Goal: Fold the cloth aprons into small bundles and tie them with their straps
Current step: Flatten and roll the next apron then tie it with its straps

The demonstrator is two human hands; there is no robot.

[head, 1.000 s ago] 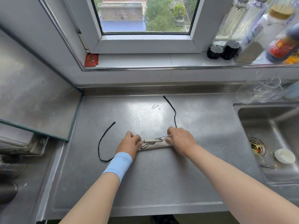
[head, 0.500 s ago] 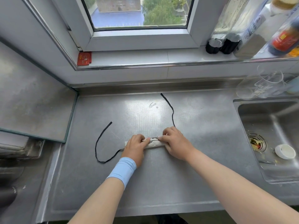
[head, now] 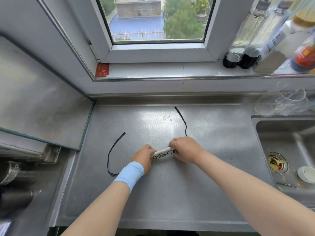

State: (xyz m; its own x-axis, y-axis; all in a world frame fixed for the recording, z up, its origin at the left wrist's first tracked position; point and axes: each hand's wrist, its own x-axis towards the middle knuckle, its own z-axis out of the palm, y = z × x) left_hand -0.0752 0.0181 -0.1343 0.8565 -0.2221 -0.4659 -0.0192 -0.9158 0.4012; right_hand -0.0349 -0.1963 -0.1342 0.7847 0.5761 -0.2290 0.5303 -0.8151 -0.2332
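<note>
Centre frame, a rolled apron (head: pixel 163 154) lies on a steel desk (head: pixel 170 193). The left hand (head: pixel 143 156) curls round its left end, the right hand (head: pixel 185 149) round its right. The left strap (head: pixel 110 154) loops outward; the upper strap (head: pixel 185 123) runs toward the window.

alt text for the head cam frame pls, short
The left hand and right hand grip the ends of a tightly rolled white apron on a steel counter. Its black left strap loops loose on the counter, and the right strap trails toward the window. A sink sits at the right.
</note>
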